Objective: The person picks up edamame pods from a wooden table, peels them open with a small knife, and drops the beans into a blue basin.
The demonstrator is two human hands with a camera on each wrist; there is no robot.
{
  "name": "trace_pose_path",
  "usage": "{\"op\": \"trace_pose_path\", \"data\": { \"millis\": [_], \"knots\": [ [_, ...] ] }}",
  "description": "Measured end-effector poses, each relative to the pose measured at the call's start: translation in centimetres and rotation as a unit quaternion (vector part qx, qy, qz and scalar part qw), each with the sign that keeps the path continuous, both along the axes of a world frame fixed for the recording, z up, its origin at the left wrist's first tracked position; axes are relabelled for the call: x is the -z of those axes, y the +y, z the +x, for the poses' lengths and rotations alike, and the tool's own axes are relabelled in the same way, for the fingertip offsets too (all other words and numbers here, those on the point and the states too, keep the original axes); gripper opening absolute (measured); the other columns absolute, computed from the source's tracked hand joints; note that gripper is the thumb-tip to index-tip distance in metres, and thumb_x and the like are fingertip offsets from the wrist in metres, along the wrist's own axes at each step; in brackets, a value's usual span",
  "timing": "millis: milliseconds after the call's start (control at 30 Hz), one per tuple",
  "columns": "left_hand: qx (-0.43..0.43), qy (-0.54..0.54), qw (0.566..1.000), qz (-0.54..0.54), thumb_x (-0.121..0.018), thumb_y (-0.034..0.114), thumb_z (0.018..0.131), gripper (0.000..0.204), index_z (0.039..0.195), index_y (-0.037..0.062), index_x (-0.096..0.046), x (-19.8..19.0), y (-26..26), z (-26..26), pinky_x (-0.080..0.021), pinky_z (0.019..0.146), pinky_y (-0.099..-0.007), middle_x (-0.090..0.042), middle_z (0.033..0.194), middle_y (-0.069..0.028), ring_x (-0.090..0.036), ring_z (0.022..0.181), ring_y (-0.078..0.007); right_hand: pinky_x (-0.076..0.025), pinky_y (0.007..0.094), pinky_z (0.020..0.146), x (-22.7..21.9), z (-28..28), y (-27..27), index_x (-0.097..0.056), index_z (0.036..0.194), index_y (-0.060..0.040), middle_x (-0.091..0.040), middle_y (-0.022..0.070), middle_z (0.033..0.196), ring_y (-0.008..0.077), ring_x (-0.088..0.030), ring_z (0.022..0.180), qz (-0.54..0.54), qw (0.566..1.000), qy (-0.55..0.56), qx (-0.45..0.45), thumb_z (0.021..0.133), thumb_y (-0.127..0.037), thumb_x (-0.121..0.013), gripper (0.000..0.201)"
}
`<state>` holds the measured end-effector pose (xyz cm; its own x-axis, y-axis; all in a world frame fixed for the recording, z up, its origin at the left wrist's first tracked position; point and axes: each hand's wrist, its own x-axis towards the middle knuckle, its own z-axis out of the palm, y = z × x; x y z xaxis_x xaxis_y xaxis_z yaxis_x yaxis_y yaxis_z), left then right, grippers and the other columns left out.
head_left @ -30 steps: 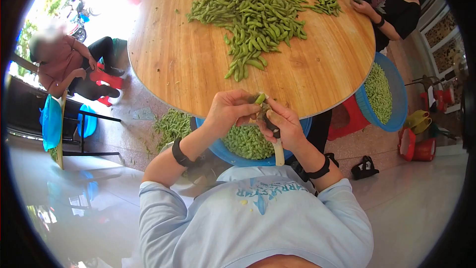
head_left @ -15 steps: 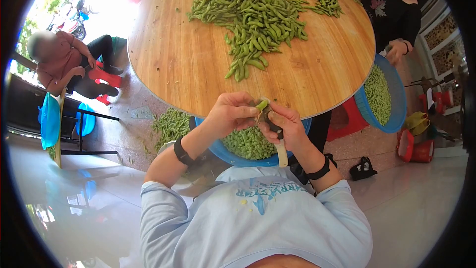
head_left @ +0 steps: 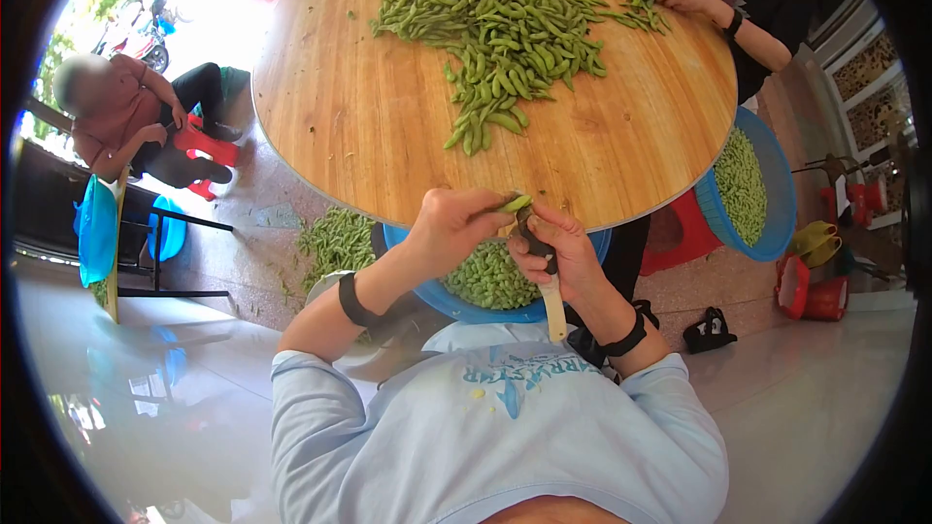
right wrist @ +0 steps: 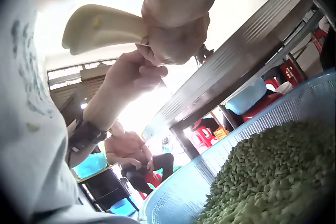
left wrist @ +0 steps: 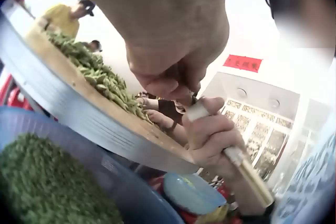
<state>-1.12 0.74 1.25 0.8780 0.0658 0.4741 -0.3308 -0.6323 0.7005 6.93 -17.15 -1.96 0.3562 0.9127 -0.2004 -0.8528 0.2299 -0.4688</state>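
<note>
Close to the table's near edge, my left hand (head_left: pixel 449 225) pinches a green pod (head_left: pixel 517 203) between thumb and fingers. Beside it my right hand (head_left: pixel 560 250) grips a pale-handled tool (head_left: pixel 554 309), its handle slanting down toward the shirt; the tool's working end is hidden by the fingers. The fingertips of both hands meet at the pod. Below them a blue basket (head_left: pixel 436 299) holds shelled beans (head_left: pixel 493 278). In the right wrist view the pale handle (right wrist: pixel 102 28) sticks out from my right hand (right wrist: pixel 176 37).
Pods (head_left: pixel 505 29) lie heaped on the round wooden table (head_left: pixel 320 87). A person in black (head_left: pixel 767 10) reaches to pods at the far right; another person (head_left: pixel 121 116) sits at left. A second blue basket (head_left: pixel 781 184) stands right, and more pods (head_left: pixel 338 250) lie on the floor.
The pod has tilted from upright to nearly level between my fingers. My left hand has turned slightly. The person in black has brought a hand back up to the tabletop pods.
</note>
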Motion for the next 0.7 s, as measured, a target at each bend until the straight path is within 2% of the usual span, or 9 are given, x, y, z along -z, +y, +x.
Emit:
{"op": "trace_pose_path", "data": {
  "millis": [33, 67, 100, 200, 267, 333, 567, 633, 700],
  "knots": [
    [-0.002, 0.143, 0.974, -0.174, -0.065, 0.005, 0.081, 0.012, 0.092, -0.0001, -0.066, -0.9, -0.2, -0.2, -0.044, 0.049, -0.0287, -0.060, 0.064, -0.0111, -0.056, 0.053, -0.0164, -0.036, 0.0192, 0.040, 0.0, 0.0, 0.0, -0.057, 0.111, -0.0051, -0.057, 0.0101, 0.080, 0.0092, -0.047, 0.054, 0.006, 1.000, -0.002, 0.003, 0.096, -0.017, -0.050, 0.021],
    [-0.003, 0.278, 0.899, -0.338, -0.063, 0.005, 0.082, 0.010, 0.090, -0.0005, -0.066, -1.4, -0.3, -0.2, -0.046, 0.050, -0.0277, -0.060, 0.062, -0.0110, -0.058, 0.054, -0.0150, -0.036, 0.0192, 0.040, -0.1, 0.0, 0.0, -0.057, 0.111, -0.0051, -0.057, 0.0101, 0.080, 0.0092, -0.047, 0.054, 0.006, 1.000, -0.003, 0.003, 0.096, -0.017, -0.050, 0.021],
    [-0.003, 0.278, 0.899, -0.338, -0.063, 0.005, 0.082, 0.010, 0.090, -0.0005, -0.066, -1.3, -0.4, -0.2, -0.046, 0.050, -0.0277, -0.060, 0.062, -0.0110, -0.058, 0.054, -0.0150, -0.035, 0.0190, 0.040, -0.5, -0.1, 0.0, -0.057, 0.112, -0.0033, -0.057, 0.0094, 0.080, 0.0085, -0.047, 0.054, -0.022, 0.995, -0.093, 0.022, 0.096, -0.015, -0.049, 0.021],
    [-0.013, 0.269, 0.914, -0.302, -0.061, 0.007, 0.085, 0.011, 0.089, -0.0019, -0.065, -0.2, -0.8, -0.3, -0.043, 0.048, -0.0268, -0.059, 0.060, -0.0100, -0.053, 0.053, -0.0087, -0.038, 0.0202, 0.043, -0.7, -0.3, 0.0, -0.056, 0.113, 0.0003, -0.059, 0.0080, 0.080, 0.0090, -0.049, 0.055, -0.109, 0.955, -0.263, 0.079, 0.094, -0.011, -0.051, 0.022],
    [-0.031, 0.201, 0.966, -0.158, -0.063, 0.008, 0.086, 0.012, 0.094, -0.0011, -0.065, 0.6, -1.2, -0.5, -0.045, 0.048, -0.0240, -0.059, 0.061, -0.0048, -0.055, 0.055, -0.0062, -0.040, 0.0216, 0.046, -0.4, -0.3, 0.2, -0.055, 0.113, 0.0020, -0.059, 0.0073, 0.080, 0.0101, -0.051, 0.057, -0.166, 0.918, -0.342, 0.116, 0.092, -0.009, -0.053, 0.024],
    [-0.043, 0.187, 0.976, -0.102, -0.063, 0.008, 0.084, 0.012, 0.092, -0.0008, -0.064, 0.5, -1.6, -0.6, -0.045, 0.048, -0.0255, -0.059, 0.060, -0.0072, -0.056, 0.054, -0.0087, -0.047, 0.0258, 0.057, 0.4, -0.1, 1.0, -0.054, 0.113, 0.0023, -0.060, 0.0082, 0.081, 0.0152, -0.057, 0.066, -0.185, 0.715, -0.619, 0.269, 0.084, -0.006, -0.064, 0.032],
    [-0.049, 0.164, 0.985, 0.014, -0.064, 0.009, 0.079, 0.011, 0.084, 0.0002, -0.059, 0.1, -2.5, -1.1, -0.048, 0.050, -0.0372, -0.058, 0.063, -0.0187, -0.059, 0.056, -0.0340, -0.049, 0.0311, 0.066, -0.5, 0.0, 0.6, -0.054, 0.112, 0.0026, -0.059, 0.0137, 0.088, 0.0239, -0.061, 0.075, -0.221, 0.670, -0.670, 0.231, 0.075, 0.002, -0.067, 0.040],
    [-0.023, 0.147, 0.988, 0.032, -0.063, 0.009, 0.079, 0.010, 0.084, -0.0001, -0.059, 0.5, -3.0, -1.5, -0.047, 0.050, -0.0389, -0.057, 0.063, -0.0192, -0.059, 0.058, -0.0355, -0.048, 0.0324, 0.064, -0.6, 0.4, 1.0, -0.054, 0.108, 0.0025, -0.057, 0.0139, 0.088, 0.0261, -0.058, 0.072, -0.149, 0.562, -0.759, 0.291, 0.074, 0.003, -0.065, 0.035],
    [0.002, 0.130, 0.990, 0.047, -0.062, 0.008, 0.079, 0.010, 0.083, -0.0004, -0.059, 0.6, -3.4, -1.9, -0.046, 0.050, -0.0406, -0.057, 0.063, -0.0197, -0.059, 0.059, -0.0369, -0.048, 0.0324, 0.063, -0.3, 1.0, 0.8, -0.054, 0.106, 0.0019, -0.057, 0.0136, 0.086, 0.0270, -0.058, 0.071, -0.156, 0.591, -0.749, 0.255, 0.075, 0.004, -0.063, 0.033]
  ]
}}
